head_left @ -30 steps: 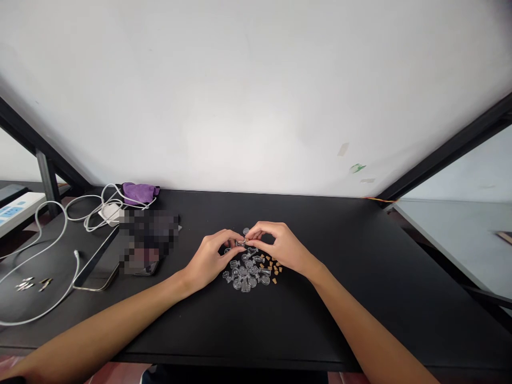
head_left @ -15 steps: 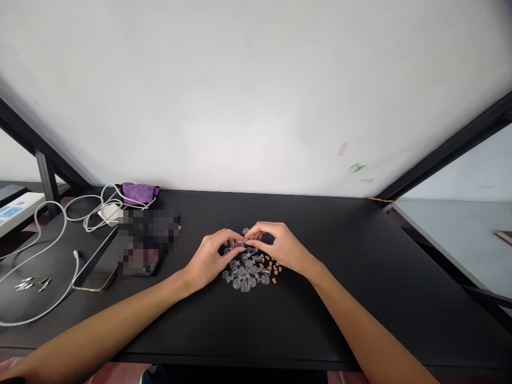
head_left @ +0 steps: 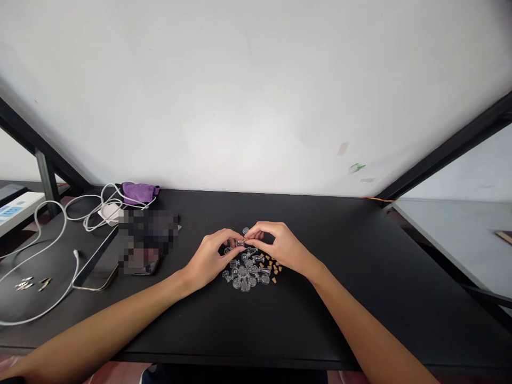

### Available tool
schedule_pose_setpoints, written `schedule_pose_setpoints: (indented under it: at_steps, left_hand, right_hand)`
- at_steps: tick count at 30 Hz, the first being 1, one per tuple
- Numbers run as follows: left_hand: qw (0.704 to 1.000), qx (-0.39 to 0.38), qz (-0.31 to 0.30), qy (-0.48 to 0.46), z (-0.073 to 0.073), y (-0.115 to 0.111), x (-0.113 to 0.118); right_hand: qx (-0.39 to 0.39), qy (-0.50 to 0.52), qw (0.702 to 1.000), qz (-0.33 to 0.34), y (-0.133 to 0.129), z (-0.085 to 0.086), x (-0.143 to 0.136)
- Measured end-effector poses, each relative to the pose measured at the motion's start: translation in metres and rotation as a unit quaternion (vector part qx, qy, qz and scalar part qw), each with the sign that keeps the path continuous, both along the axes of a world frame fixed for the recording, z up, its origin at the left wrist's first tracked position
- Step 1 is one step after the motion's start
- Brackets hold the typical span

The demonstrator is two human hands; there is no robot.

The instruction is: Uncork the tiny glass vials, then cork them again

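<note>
Between the thumb and fingers of my left hand (head_left: 212, 257) is a small clear glass bottle (head_left: 240, 243), lying sideways in the pinch. My right hand (head_left: 280, 242) pinches a tiny cork (head_left: 246, 240) at the bottle's neck; the fingertips mostly cover it, so how far it sits in the mouth cannot be made out. Just below both hands lies a heap of small clear glass bottles (head_left: 245, 271) in various shapes. To its right, several loose corks (head_left: 274, 265) are scattered under my right wrist. One more clear bottle (head_left: 245, 230) shows behind my fingertips.
On the left of the black table (head_left: 380, 277) lie a phone (head_left: 96, 269), a looped white cable (head_left: 60, 304), a white charger (head_left: 111, 213), a purple cloth (head_left: 139, 193) and small metal pieces (head_left: 24, 284). A white wall (head_left: 240, 106) rises behind the table.
</note>
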State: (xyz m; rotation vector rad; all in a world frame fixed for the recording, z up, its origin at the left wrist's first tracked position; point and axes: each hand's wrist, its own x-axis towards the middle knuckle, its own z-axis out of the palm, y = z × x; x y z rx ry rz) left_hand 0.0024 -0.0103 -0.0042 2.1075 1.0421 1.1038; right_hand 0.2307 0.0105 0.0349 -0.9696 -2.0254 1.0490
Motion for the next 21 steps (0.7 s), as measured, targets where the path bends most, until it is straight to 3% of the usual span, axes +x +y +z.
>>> schedule_pose_setpoints:
  at_steps: [21]
  left_hand:
    - [1.000, -0.020, -0.019, 0.013, 0.0030, -0.0003, 0.0009]
  right_hand:
    - [-0.016, -0.030, 0.999, 0.011, -0.0033, 0.0019, -0.0010]
